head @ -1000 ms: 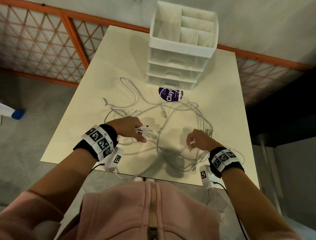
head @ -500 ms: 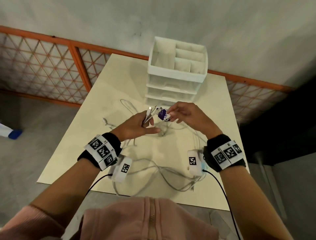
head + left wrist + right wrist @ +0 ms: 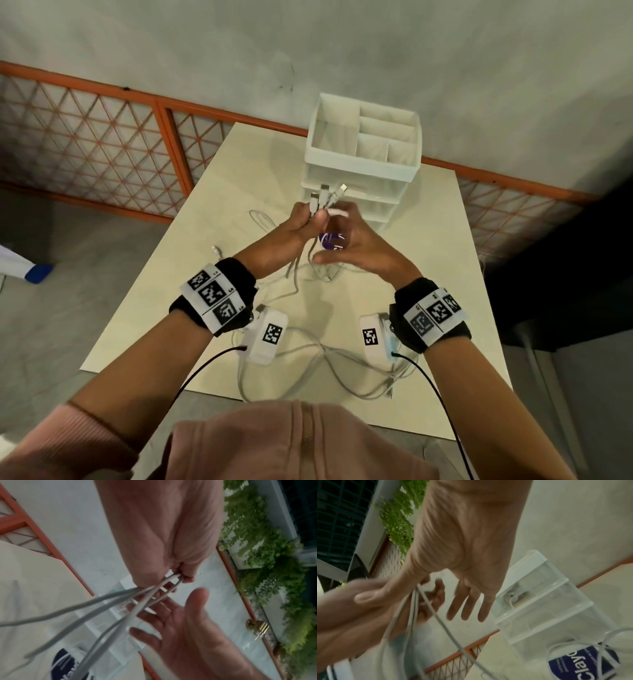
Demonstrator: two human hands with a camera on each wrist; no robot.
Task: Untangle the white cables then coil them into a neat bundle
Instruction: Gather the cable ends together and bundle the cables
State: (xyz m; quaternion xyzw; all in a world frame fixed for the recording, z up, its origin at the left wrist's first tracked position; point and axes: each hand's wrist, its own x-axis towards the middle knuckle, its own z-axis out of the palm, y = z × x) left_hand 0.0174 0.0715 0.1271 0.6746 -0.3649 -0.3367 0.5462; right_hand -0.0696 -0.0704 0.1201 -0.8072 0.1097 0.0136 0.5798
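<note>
Several white cables (image 3: 325,356) lie looped on the cream table (image 3: 435,274), with strands rising to my hands. My left hand (image 3: 299,224) is raised above the table and grips a bunch of cable ends (image 3: 323,195), whose connectors point up. In the left wrist view the cables (image 3: 120,608) run out of that hand's (image 3: 178,574) curled fingers. Just to the right is my right hand (image 3: 346,240), with fingers spread and straight (image 3: 465,601) and fingertips touching the bunch. A single cable (image 3: 440,618) crosses in front of its palm (image 3: 185,626).
A white drawer organizer (image 3: 363,154) stands at the back of the table, close behind my hands. A round purple sticker (image 3: 329,240) lies in front of it. More cable loops (image 3: 260,219) trail left. An orange mesh railing (image 3: 102,144) borders the table.
Both hands rose from the table toward the organizer. My left hand lifted the cable ends upright, my right hand brought another end to the bunch, and its fingers are now spread.
</note>
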